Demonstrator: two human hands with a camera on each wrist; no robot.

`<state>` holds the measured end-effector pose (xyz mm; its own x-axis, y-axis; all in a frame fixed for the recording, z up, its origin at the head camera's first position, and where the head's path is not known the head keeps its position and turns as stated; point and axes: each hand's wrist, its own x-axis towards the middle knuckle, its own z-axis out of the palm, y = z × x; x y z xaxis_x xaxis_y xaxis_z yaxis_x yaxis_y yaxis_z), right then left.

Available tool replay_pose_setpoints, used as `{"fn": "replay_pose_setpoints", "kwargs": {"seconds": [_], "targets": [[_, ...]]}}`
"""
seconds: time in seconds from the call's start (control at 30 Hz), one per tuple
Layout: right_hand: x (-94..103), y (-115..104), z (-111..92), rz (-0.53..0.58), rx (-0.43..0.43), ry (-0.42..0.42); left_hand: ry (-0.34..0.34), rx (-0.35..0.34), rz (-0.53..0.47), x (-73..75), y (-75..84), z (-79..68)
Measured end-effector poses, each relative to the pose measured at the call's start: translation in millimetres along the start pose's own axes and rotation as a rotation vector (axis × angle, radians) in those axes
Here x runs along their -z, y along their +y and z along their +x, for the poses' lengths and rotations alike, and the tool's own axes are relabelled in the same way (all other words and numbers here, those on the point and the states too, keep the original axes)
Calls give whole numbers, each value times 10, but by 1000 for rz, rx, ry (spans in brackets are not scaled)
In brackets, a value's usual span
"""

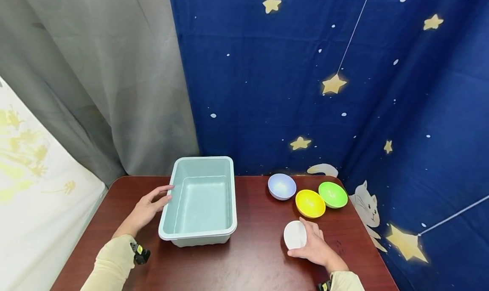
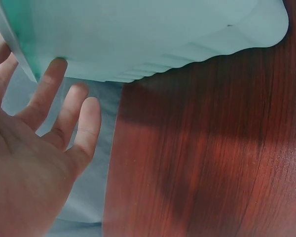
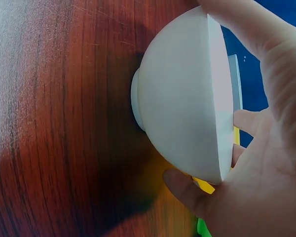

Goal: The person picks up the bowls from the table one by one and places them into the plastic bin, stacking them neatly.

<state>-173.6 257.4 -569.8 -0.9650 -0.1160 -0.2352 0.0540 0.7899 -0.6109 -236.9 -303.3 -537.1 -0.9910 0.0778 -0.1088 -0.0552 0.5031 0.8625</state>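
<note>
A white bowl (image 1: 295, 235) is held upright in my right hand (image 1: 315, 245), thumb on one side of the rim and fingers on the other. In the right wrist view the bowl (image 3: 180, 98) shows its round side and small foot over the table; whether the foot touches the wood I cannot tell. At the left, my left hand (image 1: 147, 210) touches the rim of a pale blue-green plastic basin (image 1: 234, 197), which has nothing in it. Up close, the left hand (image 2: 34, 143) has its fingers spread, some against the basin's outer wall (image 2: 138, 39).
Beyond the white bowl stand a yellow bowl (image 1: 310, 204), a green bowl (image 1: 333, 195) and a lavender bowl (image 1: 282, 187) near the table's far right corner. The dark red-brown table (image 1: 252, 261) ends at a grey curtain (image 1: 149, 91) and a blue starry curtain (image 1: 267, 91).
</note>
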Motion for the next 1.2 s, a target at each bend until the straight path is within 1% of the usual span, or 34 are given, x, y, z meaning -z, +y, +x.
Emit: {"fn": "replay_pose_setpoints", "kwargs": {"seconds": [0.13,0.17,0.27,0.47,0.67,0.93,1.1,1.2], "targets": [[-4,3,11,-8,-1,-5,-6,-12,10,-2,-4,13],[-6,0,13,-10,1,-7,-3,-1,3,-4,-5,11],[-15,-2,11,-23,1,-12,-9,-3,7,-2,-2,3],[-17,-4,-2,-31,10,-2,-12,-6,-20,-7,17,2],[-29,21,8,-42,5,13,-7,8,-36,-17,20,-8],[-40,31,22,-22,-3,27,7,18,-42,-19,9,-21],[-43,32,40,-9,-4,26,8,0,-43,-22,42,-26],[-41,35,50,-8,-6,20,12,5,-44,-28,46,-21]]}}
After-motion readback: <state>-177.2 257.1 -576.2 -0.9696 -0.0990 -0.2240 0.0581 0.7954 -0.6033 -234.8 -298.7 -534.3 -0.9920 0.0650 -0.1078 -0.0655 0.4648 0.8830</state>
